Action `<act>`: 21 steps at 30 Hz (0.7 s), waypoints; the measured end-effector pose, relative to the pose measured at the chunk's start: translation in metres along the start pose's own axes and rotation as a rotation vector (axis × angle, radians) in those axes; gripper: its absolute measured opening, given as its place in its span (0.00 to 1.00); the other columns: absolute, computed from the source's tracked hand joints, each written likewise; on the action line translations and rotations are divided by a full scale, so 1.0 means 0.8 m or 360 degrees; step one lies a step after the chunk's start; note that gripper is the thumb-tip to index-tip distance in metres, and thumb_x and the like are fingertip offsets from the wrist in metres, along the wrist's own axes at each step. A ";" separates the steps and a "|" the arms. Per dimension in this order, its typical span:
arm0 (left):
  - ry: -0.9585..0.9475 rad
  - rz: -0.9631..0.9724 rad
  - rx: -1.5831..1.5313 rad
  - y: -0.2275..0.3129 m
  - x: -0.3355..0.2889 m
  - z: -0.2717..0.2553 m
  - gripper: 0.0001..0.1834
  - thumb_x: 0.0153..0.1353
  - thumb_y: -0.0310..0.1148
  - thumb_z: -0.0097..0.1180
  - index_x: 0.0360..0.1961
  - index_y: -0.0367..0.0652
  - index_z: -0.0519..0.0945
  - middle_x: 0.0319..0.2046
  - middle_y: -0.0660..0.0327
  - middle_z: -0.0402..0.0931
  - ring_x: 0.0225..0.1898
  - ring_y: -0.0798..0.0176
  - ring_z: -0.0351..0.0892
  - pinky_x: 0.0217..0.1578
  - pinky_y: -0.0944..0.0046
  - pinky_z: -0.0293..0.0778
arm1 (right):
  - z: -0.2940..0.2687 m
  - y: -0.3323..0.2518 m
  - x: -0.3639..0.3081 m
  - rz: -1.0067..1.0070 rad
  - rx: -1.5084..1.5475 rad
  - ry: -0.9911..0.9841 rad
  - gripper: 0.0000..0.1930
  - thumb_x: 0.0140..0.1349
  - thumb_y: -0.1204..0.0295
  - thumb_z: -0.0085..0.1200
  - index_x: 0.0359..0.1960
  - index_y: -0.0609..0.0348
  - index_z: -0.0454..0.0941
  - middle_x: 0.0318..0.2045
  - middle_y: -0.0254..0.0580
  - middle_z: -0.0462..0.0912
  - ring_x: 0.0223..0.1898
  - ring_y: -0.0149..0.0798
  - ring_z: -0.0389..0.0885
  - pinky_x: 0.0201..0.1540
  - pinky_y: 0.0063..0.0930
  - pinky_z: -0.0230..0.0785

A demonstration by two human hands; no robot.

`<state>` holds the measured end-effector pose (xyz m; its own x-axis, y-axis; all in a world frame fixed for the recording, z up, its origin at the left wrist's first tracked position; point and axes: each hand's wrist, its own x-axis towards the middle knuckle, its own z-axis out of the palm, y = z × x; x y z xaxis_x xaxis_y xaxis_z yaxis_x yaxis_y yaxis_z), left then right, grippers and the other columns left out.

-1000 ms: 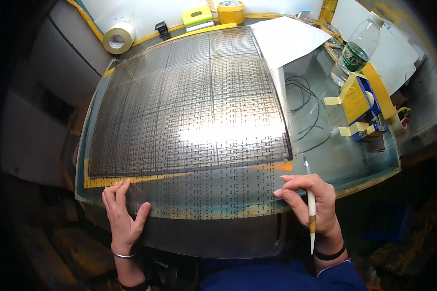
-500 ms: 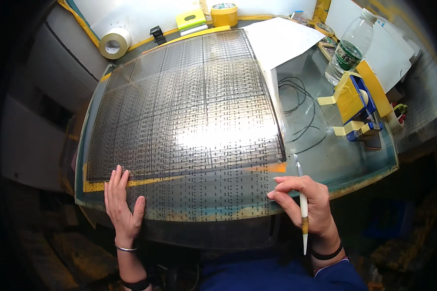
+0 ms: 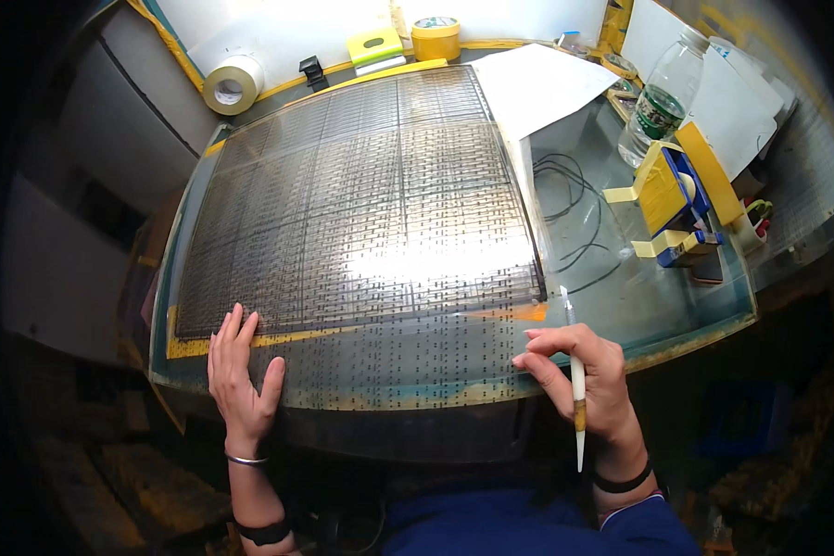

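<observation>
right grip [image 3: 584, 375] curled around white pen [image 3: 576, 380]

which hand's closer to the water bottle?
Right. The right hand holds a pen at the table's near edge, below-left of the water bottle; the left hand lies flat at the far left.

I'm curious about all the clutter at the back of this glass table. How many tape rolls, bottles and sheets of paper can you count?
Tape rolls: 2, a white roll and a yellow roll
Plastic bottles: 1, a clear bottle
Loose paper sheets: 1, a white sheet
Total: 4
</observation>
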<state>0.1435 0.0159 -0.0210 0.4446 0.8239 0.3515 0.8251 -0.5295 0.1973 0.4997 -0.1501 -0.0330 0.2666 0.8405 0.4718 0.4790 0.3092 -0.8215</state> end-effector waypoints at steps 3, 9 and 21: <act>0.0020 -0.0008 -0.0014 0.001 0.001 0.002 0.34 0.62 0.50 0.55 0.65 0.40 0.74 0.69 0.49 0.66 0.71 0.44 0.62 0.72 0.44 0.51 | 0.000 -0.003 0.000 0.0002 -0.0036 0.0002 0.08 0.58 0.81 0.68 0.38 0.63 0.82 0.34 0.49 0.87 0.33 0.43 0.89 0.37 0.28 0.79; 0.0038 0.0005 -0.0013 0.000 0.001 0.001 0.35 0.62 0.51 0.55 0.65 0.41 0.74 0.70 0.48 0.66 0.71 0.43 0.63 0.72 0.43 0.51 | 0.003 -0.003 -0.001 0.0013 -0.0046 0.0027 0.09 0.58 0.82 0.67 0.38 0.63 0.82 0.33 0.46 0.87 0.34 0.41 0.89 0.40 0.28 0.79; 0.0088 -0.0027 0.0000 0.005 0.003 0.002 0.33 0.62 0.49 0.55 0.64 0.42 0.75 0.69 0.49 0.68 0.69 0.43 0.65 0.72 0.44 0.52 | 0.001 -0.001 -0.001 0.0016 -0.0078 0.0007 0.08 0.59 0.82 0.65 0.39 0.62 0.81 0.29 0.42 0.88 0.36 0.39 0.90 0.46 0.29 0.79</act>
<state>0.1481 0.0161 -0.0213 0.4106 0.8202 0.3984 0.8323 -0.5156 0.2036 0.4982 -0.1503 -0.0329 0.2748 0.8415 0.4652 0.5166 0.2788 -0.8096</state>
